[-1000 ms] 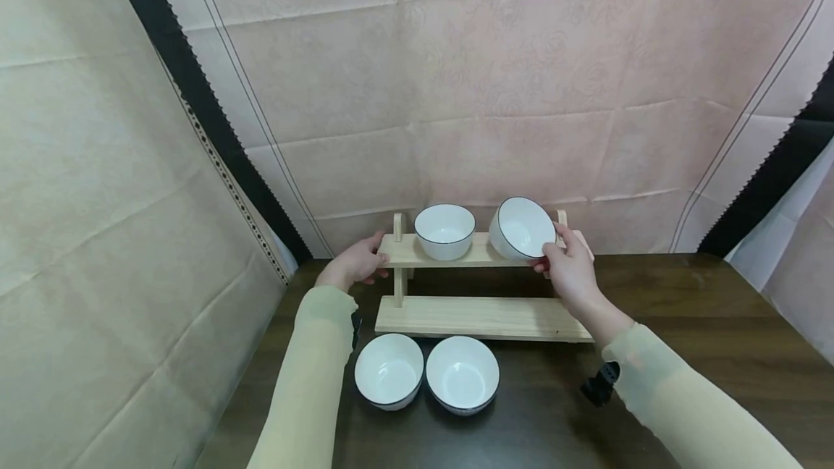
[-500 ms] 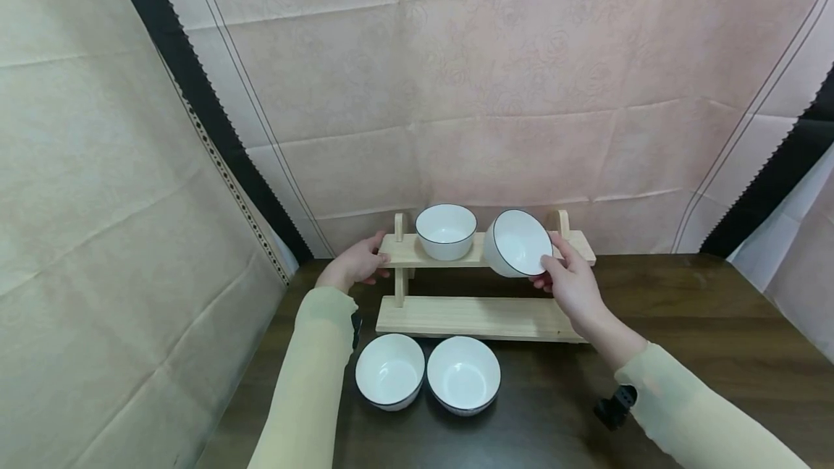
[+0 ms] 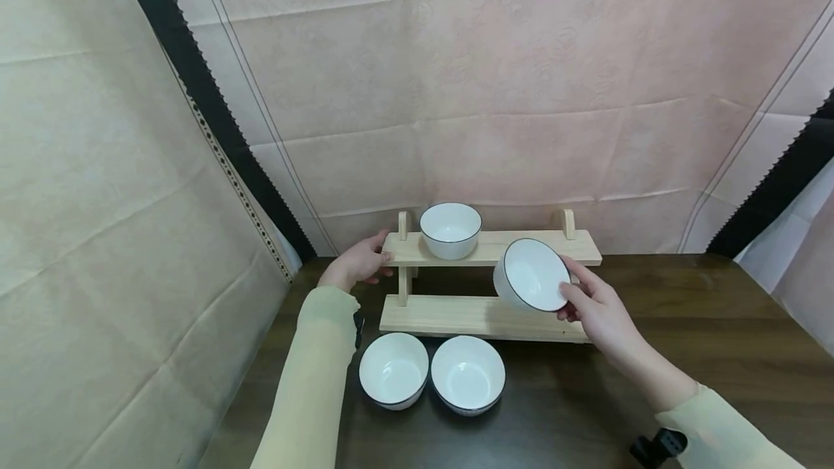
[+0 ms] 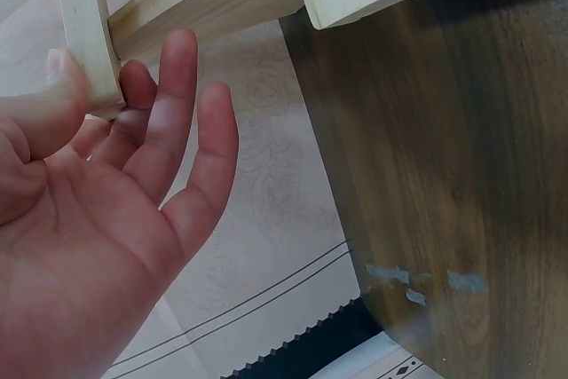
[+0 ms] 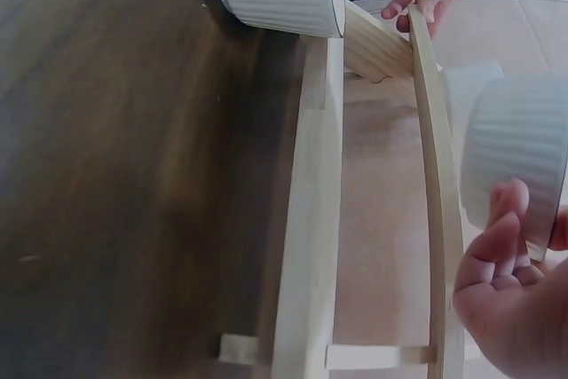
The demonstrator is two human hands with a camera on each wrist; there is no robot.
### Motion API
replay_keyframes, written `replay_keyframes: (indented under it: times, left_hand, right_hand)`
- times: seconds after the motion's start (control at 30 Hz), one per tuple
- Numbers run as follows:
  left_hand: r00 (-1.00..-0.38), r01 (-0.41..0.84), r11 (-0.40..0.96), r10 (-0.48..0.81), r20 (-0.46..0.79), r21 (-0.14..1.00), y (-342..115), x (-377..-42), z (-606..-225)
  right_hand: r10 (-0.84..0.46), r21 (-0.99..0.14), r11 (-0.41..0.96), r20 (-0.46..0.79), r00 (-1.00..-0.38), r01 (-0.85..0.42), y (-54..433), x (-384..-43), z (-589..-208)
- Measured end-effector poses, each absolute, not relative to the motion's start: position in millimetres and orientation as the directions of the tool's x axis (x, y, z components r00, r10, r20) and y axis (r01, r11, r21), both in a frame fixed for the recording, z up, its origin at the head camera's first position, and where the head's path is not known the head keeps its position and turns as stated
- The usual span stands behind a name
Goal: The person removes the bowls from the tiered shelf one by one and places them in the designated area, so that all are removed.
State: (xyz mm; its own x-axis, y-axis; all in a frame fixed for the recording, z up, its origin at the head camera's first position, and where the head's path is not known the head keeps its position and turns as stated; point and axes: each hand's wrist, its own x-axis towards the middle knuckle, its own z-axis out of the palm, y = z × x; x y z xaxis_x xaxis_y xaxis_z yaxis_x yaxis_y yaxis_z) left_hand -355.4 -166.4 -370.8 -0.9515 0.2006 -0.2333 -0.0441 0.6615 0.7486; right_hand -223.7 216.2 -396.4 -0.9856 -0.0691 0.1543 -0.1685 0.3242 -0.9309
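A two-tier pale wooden rack [image 3: 482,315] stands on the dark table. My left hand [image 3: 357,263] pinches the left end of its upper board between thumb and fingers, as the left wrist view shows. In my right hand [image 3: 596,302] a white bowl [image 3: 534,277] with a dark rim is gripped by its right side. That bowl is tilted, held in front of the rack between the two boards. Ribbed outer walls show on the held bowl [image 5: 515,153] in the right wrist view. Another white bowl [image 3: 450,231] sits upright on the upper board's left part.
Two white bowls, a left one [image 3: 394,371] and a right one [image 3: 468,375], sit side by side on the table [image 3: 554,411] before the rack. A pale cloth backdrop [image 3: 521,93] rises behind the table, with another cloth [image 3: 117,237] at left.
My right hand has drawn the tilted bowl off the upper board's right part, bringing it down and toward me. My left hand stays on the rack's left end.
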Motion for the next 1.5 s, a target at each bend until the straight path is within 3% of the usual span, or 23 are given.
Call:
replay_keyframes:
  times: [0.6, 1.0, 1.23, 1.5]
  left_hand:
    - [-0.953, -0.054, 0.666, 0.189, -0.237, 0.744, -164, -355, -365]
    - [-0.951, -0.059, 0.654, 0.193, -0.242, 0.754, -167, -354, -366]
    - [-0.952, -0.068, 0.661, 0.182, -0.248, 0.747, -168, -355, -367]
    - [-0.954, -0.061, 0.637, 0.188, -0.232, 0.768, -169, -356, -371]
  right_hand:
    - [-0.224, -0.902, 0.372, 0.14, -0.964, -0.218, 258, -178, -423]
    - [-0.301, -0.901, 0.413, -0.002, -0.954, -0.129, 269, -174, -451]
    - [-0.4, -0.894, 0.414, -0.009, -0.917, -0.172, 269, -176, -457]
    - [-0.402, -0.885, 0.443, -0.05, -0.914, -0.146, 268, -177, -459]
